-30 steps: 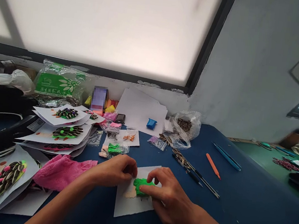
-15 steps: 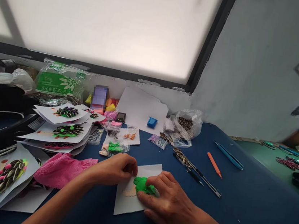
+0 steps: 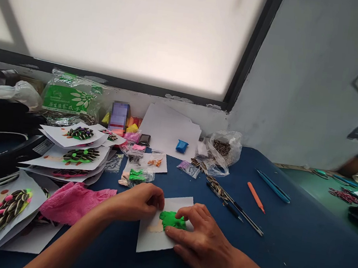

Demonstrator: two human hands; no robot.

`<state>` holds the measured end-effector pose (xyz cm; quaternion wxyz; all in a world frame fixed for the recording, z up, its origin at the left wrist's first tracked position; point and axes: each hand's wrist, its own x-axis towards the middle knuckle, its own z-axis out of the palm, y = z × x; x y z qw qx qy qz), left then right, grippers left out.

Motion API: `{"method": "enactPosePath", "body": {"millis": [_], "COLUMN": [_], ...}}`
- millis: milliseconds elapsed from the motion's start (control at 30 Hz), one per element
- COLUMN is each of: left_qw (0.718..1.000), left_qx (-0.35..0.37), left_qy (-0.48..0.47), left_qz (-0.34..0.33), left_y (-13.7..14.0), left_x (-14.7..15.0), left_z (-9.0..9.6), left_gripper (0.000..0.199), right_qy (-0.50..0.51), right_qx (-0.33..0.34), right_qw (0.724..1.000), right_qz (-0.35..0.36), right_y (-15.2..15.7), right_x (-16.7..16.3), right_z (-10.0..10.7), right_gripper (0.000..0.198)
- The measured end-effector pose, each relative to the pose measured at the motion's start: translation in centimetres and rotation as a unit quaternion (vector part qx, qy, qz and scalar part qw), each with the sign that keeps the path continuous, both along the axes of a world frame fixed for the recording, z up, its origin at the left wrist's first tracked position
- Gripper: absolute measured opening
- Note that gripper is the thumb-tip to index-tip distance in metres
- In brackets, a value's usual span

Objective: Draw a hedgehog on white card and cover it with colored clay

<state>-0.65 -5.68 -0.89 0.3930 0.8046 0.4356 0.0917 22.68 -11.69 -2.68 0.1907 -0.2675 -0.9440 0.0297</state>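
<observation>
A white paper card (image 3: 149,244) lies on the blue table between my hands, with a flattened patch of green modelling clay (image 3: 168,220) on it. Left of the green, a thin beige clay piece (image 3: 156,227) shows. My right hand (image 3: 200,241) rests over the clay's right side, thumb and forefinger spread apart and touching the green. At the card's upper left edge sits my left hand (image 3: 146,200), fingers curled in and thumb near the green; whatever lies between the fingertips is hidden.
Finished cards with sunflower seeds (image 3: 80,155) are stacked left, beside a pink cloth (image 3: 76,202). Bagged clay (image 3: 137,175) and a blue clay packet (image 3: 182,146) lie beyond my hands. Pens (image 3: 238,208), an orange marker (image 3: 256,198) and a seed bag (image 3: 224,150) are right.
My right forefinger has lifted and shifted slightly right, showing more of the green clay. The left hand stays almost in place.
</observation>
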Motion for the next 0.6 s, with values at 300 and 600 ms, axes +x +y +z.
{"method": "enactPosePath", "body": {"millis": [300,600], "left_qw": [0.999,0.993], "left_qx": [-0.036,0.009], "left_qy": [0.032,0.116], "left_qz": [-0.005,0.025], "left_y": [-0.5,-1.9], "left_x": [-0.4,0.8], "left_z": [1.0,1.1], "left_gripper": [0.023,0.055], "right_qy": [0.053,0.05], "right_qx": [0.018,0.002], "right_qw": [0.998,0.997], "right_qz": [-0.04,-0.058], "right_y": [-0.2,-0.3], "right_x": [0.4,0.5], "right_z": [0.1,0.1], "right_gripper": [0.027,0.027]}}
